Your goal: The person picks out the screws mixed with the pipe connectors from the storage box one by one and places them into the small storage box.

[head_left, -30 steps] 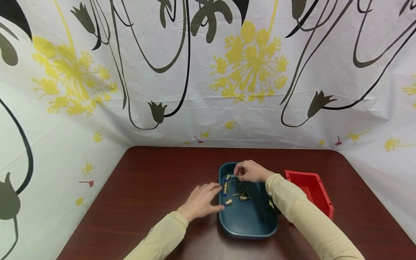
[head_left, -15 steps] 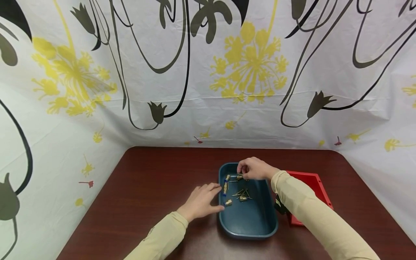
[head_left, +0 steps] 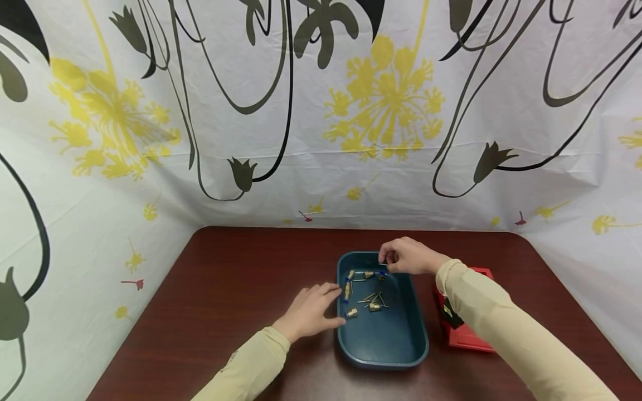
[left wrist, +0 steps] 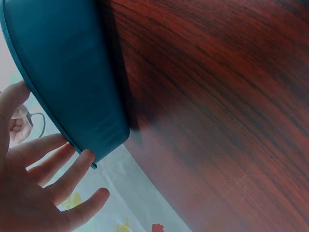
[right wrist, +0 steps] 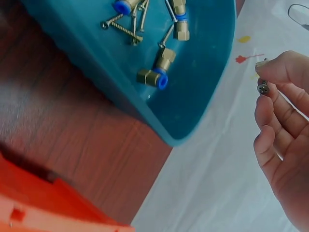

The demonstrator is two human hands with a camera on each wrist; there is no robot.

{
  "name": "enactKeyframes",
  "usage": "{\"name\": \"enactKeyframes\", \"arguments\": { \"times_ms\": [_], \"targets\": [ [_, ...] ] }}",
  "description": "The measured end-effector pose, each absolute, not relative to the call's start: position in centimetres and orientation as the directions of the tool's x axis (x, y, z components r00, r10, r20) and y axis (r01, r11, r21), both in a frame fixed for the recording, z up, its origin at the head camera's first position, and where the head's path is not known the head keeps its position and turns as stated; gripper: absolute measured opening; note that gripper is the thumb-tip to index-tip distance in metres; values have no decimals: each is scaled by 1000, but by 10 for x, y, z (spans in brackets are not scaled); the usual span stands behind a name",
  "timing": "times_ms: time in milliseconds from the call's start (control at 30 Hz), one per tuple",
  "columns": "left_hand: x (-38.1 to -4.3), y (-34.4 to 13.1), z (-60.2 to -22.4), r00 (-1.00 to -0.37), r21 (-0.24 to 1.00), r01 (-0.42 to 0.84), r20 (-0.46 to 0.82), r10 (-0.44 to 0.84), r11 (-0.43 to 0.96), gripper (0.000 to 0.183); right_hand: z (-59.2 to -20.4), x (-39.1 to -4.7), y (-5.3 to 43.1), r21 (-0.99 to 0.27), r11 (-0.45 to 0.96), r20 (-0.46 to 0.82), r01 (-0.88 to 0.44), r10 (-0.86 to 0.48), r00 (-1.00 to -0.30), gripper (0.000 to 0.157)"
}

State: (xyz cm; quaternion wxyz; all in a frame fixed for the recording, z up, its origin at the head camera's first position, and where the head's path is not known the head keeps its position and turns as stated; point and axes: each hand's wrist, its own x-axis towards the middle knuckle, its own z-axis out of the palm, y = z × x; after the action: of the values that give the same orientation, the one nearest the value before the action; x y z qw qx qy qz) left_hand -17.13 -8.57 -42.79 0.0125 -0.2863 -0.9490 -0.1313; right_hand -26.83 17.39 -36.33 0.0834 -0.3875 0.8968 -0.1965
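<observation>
A screw (right wrist: 263,89) is pinched between thumb and forefinger of my right hand (head_left: 412,256), its cross-slotted head showing in the right wrist view. This hand hangs above the far right corner of a blue-green tray (head_left: 383,348). Several more screws (right wrist: 126,33) lie loose in the tray. Among them are brass push-in fittings (right wrist: 151,78) with blue collars. My left hand (head_left: 311,312) spreads its fingers along the tray's left side, fingertips right at the rim in the left wrist view.
A red plastic bin (head_left: 468,338) stands just right of the tray, partly hidden by my right sleeve. Both containers are on a dark reddish-brown wooden table (head_left: 251,267). A flower-patterned cloth (head_left: 311,128) hangs behind and around the table.
My right hand has lifted from the tray's far end and shifted right with the screw, uncovering fittings there. My left hand stays in place.
</observation>
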Motion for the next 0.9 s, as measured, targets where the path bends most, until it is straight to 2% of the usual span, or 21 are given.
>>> {"name": "enactKeyframes", "arguments": {
  "times_ms": [900],
  "targets": [
    [-170,-85,-427,-843,239,537,103,528,809,65,-332,-256,233,-376,683,45,-626,-661,-749,18]
  ]
}}
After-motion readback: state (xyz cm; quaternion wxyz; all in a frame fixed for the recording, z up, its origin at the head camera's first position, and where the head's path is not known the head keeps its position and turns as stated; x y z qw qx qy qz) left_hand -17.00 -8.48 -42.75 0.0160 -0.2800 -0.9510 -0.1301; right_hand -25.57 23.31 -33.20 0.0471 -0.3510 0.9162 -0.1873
